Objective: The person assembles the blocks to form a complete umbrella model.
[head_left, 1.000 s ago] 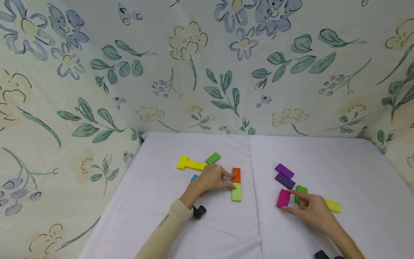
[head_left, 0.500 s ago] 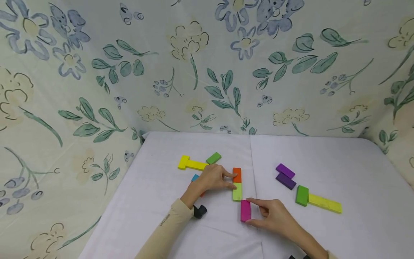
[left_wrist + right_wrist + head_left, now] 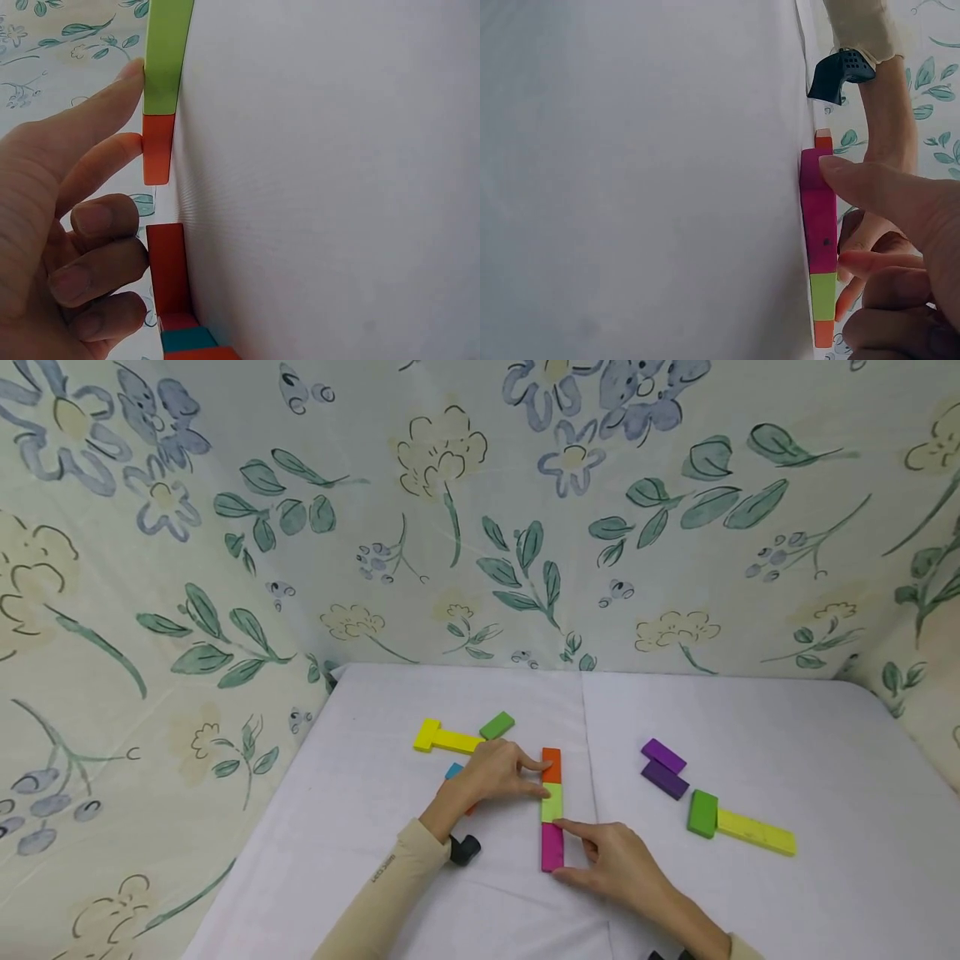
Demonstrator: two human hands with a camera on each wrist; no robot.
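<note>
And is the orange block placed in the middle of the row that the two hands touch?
No, the lime block is in the middle, between the orange block and the magenta block.

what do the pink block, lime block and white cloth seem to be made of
Pink block: probably painted wood, perhaps plastic; satin, with even colour, crisp edges and a small knot-like mark. Lime block: likely the same, smooth and evenly coloured. White cloth: probably woven fabric, fibre unclear; matte, with soft creases.
</note>
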